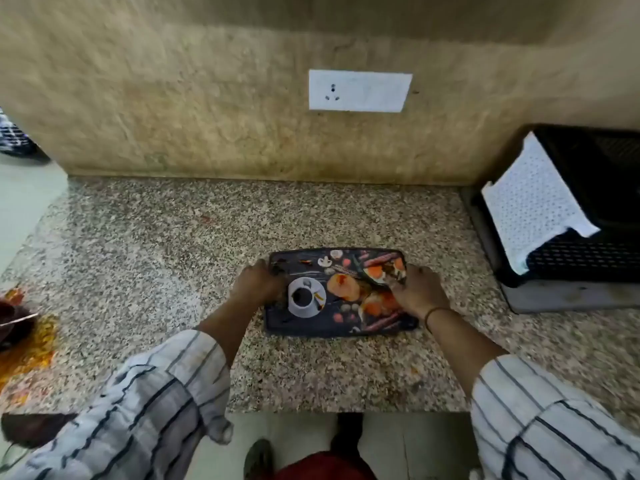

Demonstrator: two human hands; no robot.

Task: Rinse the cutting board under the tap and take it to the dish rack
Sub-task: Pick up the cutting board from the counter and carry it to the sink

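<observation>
A dark cutting board (pixel 337 296) printed with a coffee cup and food pictures lies flat on the speckled granite counter (pixel 156 258), right in front of me. My left hand (pixel 258 284) grips its left edge, fingers curled over the rim. My right hand (pixel 420 292) holds the right edge, with the fingers lying over the board's right part. No tap or sink is in view.
A black crate-like rack (pixel 585 261) with a white dotted cloth (pixel 533 209) draped over its rim stands on a grey base at the right. Orange-yellow scraps (pixel 31 344) and a dark bowl with a knife lie at the counter's left edge. A wall socket (pixel 360 90) is above.
</observation>
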